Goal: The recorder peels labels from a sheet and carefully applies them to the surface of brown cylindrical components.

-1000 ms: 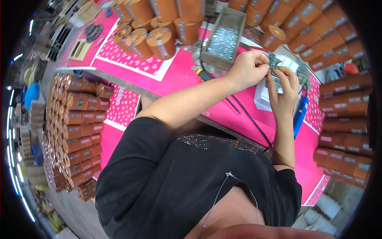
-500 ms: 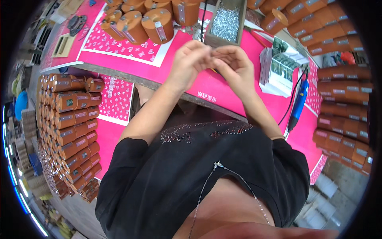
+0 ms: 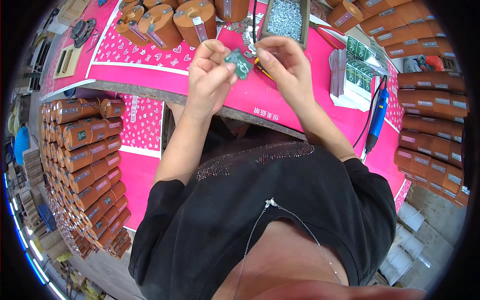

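Observation:
A small green label (image 3: 239, 64) with white print is pinched at its edge between the thumb and fingers of my left hand (image 3: 209, 75). It is slightly blurred. Just to its right, my right hand (image 3: 289, 67) has thumb and forefinger apart, and nothing shows between them. Below the right fingertips lies a yellow and black tool handle (image 3: 263, 69), partly covered by the hand. A stack of white sheets with green labels (image 3: 352, 75) stands on the pink table right of my right hand.
Brown wooden cylinders (image 3: 195, 22) with metal strips stand at the back; more are stacked left (image 3: 95, 165) and right (image 3: 430, 120). A wooden box of screws (image 3: 284, 21) adjoins metal plates (image 3: 246, 35). Red-handled pliers (image 3: 327, 37) and a blue corded tool (image 3: 377, 120) lie right.
My hands have moved apart, the left one toward the left. The green label now shows in the left hand; earlier the fingers of both hands met and hid what was between them.

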A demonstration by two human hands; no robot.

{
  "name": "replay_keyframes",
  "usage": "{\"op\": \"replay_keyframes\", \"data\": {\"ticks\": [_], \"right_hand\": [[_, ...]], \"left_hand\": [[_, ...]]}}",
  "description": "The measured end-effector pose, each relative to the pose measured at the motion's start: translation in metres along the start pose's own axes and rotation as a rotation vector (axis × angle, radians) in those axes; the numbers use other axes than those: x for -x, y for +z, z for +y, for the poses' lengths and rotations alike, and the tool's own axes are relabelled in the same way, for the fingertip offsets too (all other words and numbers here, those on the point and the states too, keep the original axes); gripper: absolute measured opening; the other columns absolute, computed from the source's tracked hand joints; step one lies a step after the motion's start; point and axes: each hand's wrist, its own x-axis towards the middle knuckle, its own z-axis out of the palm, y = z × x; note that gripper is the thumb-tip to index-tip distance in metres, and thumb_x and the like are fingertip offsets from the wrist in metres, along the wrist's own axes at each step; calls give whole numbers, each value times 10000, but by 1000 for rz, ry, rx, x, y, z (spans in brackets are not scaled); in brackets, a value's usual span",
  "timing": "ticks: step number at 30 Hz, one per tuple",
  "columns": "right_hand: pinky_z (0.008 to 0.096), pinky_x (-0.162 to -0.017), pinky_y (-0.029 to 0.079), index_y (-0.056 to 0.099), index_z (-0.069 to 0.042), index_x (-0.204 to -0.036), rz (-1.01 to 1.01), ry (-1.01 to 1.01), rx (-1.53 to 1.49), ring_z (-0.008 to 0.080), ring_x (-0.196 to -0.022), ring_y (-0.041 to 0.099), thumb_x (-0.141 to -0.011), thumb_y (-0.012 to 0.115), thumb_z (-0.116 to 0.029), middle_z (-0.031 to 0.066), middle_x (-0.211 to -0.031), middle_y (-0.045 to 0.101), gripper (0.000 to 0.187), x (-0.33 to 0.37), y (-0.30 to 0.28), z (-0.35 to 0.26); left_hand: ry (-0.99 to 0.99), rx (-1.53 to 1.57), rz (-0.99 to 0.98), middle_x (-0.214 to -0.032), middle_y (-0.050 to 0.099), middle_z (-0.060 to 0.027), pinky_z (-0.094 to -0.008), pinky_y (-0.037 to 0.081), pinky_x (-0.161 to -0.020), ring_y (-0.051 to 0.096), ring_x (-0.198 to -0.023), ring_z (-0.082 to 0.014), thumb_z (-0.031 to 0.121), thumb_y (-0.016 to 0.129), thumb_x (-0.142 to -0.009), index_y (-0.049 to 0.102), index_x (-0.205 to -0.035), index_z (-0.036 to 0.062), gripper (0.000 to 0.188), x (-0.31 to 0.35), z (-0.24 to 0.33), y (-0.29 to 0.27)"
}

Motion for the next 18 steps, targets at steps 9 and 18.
{"op": "replay_keyframes", "data": {"ticks": [9,18], "right_hand": [[182,-644,420,523,-16,-835,-281,195,-150,42,-749,496,-788,612,-68,-7,-811,516,113,-1,-3,2],[173,-676,411,479,-25,-829,-116,89,-123,46,-786,477,-793,592,-27,13,-877,476,118,-7,-24,-20]], "left_hand": [[-106,-106,-142,-690,481,-26,-214,398,-554,468,-577,-95,-44,508,-748,393,-1024,36,310,7,8,0],[330,-1342,701,-1114,343,-220,-390,355,-892,404,-1032,-340,185,785,-549,306,-1143,-35,795,-56,-20,-82]]}}
